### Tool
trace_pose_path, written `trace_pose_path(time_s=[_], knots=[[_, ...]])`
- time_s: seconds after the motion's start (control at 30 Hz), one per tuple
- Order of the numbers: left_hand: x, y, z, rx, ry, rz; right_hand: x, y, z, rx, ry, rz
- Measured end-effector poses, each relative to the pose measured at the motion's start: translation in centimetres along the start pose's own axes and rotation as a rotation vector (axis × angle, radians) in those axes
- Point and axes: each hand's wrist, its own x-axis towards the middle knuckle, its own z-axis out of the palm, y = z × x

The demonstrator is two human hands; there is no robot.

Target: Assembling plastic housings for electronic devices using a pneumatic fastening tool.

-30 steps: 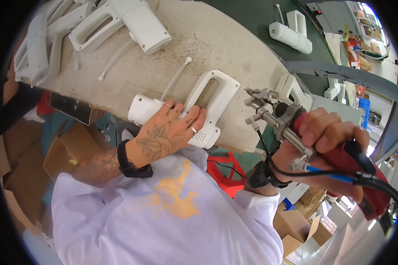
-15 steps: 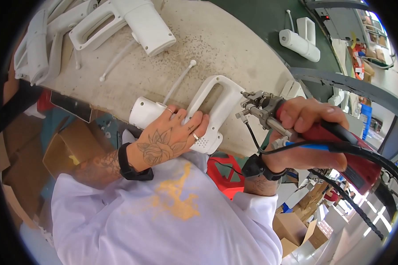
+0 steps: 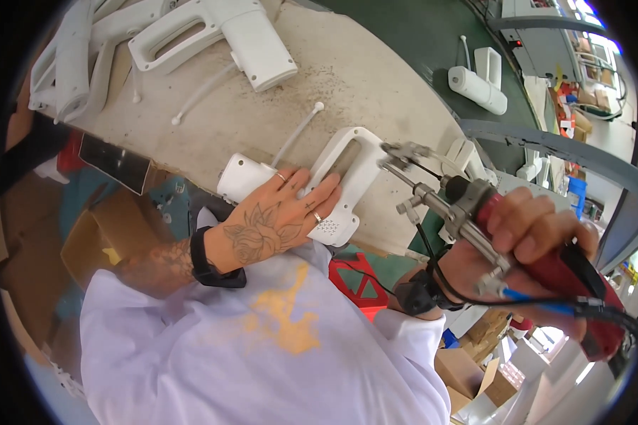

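My left hand [image 3: 266,219] lies over a white plastic housing [image 3: 362,170] with a looped handle, its fingers wrapped across the body at the table's near edge. A thin white rod [image 3: 299,133] with a ball end sticks out from the housing. In my right hand [image 3: 539,241] is a red powered screwdriver [image 3: 604,333], with metal fittings at its front plus a blue tube and black cables. The screwdriver's metal tip is beside the upper right corner of the handle; I cannot tell whether they touch.
Several similar white housings [image 3: 259,49] sit at the table's far left. Beyond a grey metal bar [image 3: 546,138], another white housing [image 3: 478,91] lies on a green surface [image 3: 418,42]. A cardboard box [image 3: 131,227] stands below left, and a red plastic frame [image 3: 365,301] below the table edge.
My right hand and the screwdriver have shifted down and to the right. My left hand stays on the housing. The view has turned slightly, so the table's things appear further right.
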Motion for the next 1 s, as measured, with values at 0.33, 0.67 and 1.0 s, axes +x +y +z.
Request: trace_pose_path(time_s=[0.33, 0.67, 1.0], knots=[[-3.2, -3.8, -3.4, -0.13, -0.093, -0.174, 0.1, 4.3, 1.8, -0.106, -0.072, 0.057], [-3.4, -4.3, -2.0, -0.119, -0.004, -0.159, -0.6, 6.9, 2.4, -0.029, 0.118, 0.152], [-3.4, -4.2, -1.9, -0.119, -0.024, -0.167, -0.3, 7.7, 4.4, -0.575, 0.243, 0.322]])
